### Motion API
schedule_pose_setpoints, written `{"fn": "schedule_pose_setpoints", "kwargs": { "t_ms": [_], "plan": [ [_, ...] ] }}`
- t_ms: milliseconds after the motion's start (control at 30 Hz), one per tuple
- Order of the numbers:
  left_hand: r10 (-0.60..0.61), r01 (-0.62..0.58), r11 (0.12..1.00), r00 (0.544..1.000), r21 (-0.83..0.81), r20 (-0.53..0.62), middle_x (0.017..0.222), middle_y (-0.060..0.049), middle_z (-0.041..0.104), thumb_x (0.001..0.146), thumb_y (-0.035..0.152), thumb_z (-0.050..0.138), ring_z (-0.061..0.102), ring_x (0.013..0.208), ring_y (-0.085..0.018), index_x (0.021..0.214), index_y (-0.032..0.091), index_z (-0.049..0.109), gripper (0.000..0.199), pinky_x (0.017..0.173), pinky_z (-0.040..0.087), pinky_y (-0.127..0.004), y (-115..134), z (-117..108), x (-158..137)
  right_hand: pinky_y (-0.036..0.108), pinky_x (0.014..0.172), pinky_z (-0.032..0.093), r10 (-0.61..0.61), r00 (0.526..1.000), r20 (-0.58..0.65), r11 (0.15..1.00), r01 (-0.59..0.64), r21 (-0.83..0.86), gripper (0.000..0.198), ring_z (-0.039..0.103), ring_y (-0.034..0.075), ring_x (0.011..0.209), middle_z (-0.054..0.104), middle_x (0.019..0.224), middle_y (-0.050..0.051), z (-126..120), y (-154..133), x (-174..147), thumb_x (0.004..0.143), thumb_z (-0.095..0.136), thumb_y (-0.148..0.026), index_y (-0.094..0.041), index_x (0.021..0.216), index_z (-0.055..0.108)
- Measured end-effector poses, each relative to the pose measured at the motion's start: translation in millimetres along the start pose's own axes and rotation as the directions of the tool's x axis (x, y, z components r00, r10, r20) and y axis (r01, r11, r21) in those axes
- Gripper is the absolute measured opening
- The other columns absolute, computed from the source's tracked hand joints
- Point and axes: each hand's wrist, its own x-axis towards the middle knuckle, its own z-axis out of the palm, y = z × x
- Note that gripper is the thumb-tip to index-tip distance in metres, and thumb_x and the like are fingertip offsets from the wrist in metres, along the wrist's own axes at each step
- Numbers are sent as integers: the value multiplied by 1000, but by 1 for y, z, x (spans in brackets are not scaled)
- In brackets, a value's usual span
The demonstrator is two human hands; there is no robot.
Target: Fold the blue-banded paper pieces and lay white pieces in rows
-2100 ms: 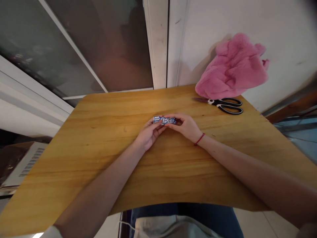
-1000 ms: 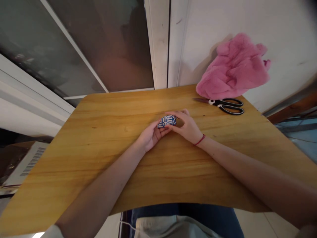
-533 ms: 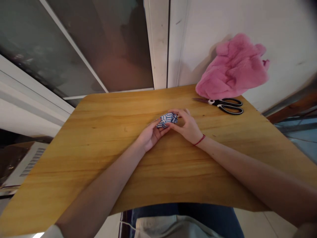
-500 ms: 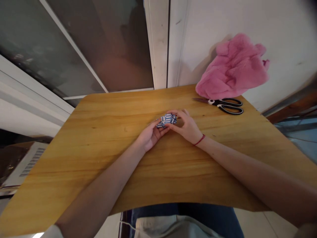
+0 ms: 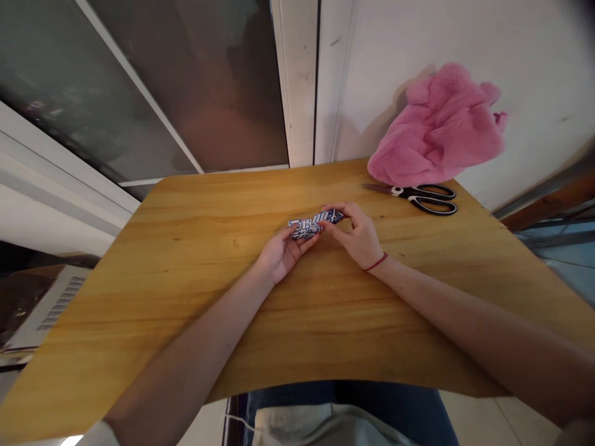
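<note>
Between both hands, just above the middle of the table, is a small faceted folding puzzle with a blue-and-white block pattern. Its left end rests in my left hand, thumb on top and fingers curled underneath. My right hand, with a red string on its wrist, pinches the right end between thumb and fingers. The piece lies stretched out and slightly tilted, its right tip pointing up and away. Fingers cover parts of both ends.
Black-handled scissors lie at the table's back right. Behind them, against the white wall, is a bunched pink plush cloth. The wooden table has a curved front edge at my lap. A glass-panelled door stands beyond it.
The folding puzzle has gone from a compact lump to a longer, opened-out shape. My right hand has shifted slightly right with its end; my left hand has barely moved.
</note>
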Motion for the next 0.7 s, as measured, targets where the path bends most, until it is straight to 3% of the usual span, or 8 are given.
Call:
{"fn": "schedule_pose_setpoints", "kwargs": {
  "t_ms": [167, 300, 467, 700],
  "plan": [
    [21, -22, 999, 999, 30, 35, 98, -13, 71, 85, 6, 45, 67, 96, -21, 98, 8, 63, 22, 96, 51, -35, -1, -2, 0, 33, 80, 52, 107, 991, -86, 986, -94, 135, 22, 61, 18, 94, 64, 103, 6, 3, 7, 0, 81, 64, -32, -21, 100, 59],
    [2, -7, 998, 997, 61, 75, 96, -13, 72, 87, 8, 45, 68, 94, -20, 92, 7, 65, 21, 97, 50, -36, -2, 0, -1, 33, 83, 52, 87, 992, -92, 988, -74, 136, 24, 60, 18, 95, 62, 104, 7, 4, 6, -2, 82, 63, -35, -21, 100, 58],
    [-33, 25, 996, 995, 87, 93, 99, -12, 71, 93, 21, 40, 67, 90, -18, 99, 9, 65, 29, 95, 50, -36, -1, 3, -3, 34, 84, 51, -50, 998, 38, 996, 47, 81, 24, 60, 19, 95, 62, 101, 6, 2, -3, -6, 82, 64, -35, -21, 101, 58],
    [-30, 11, 992, 989, 130, 147, 94, -10, 72, 92, 22, 44, 68, 90, -19, 96, 11, 66, 25, 93, 50, -35, -2, 0, -2, 39, 97, 45, -162, 954, 251, 987, 159, 32, 31, 57, 21, 110, 62, 114, 6, 2, -7, -3, 83, 62, -34, -24, 112, 56]
  ]
}}
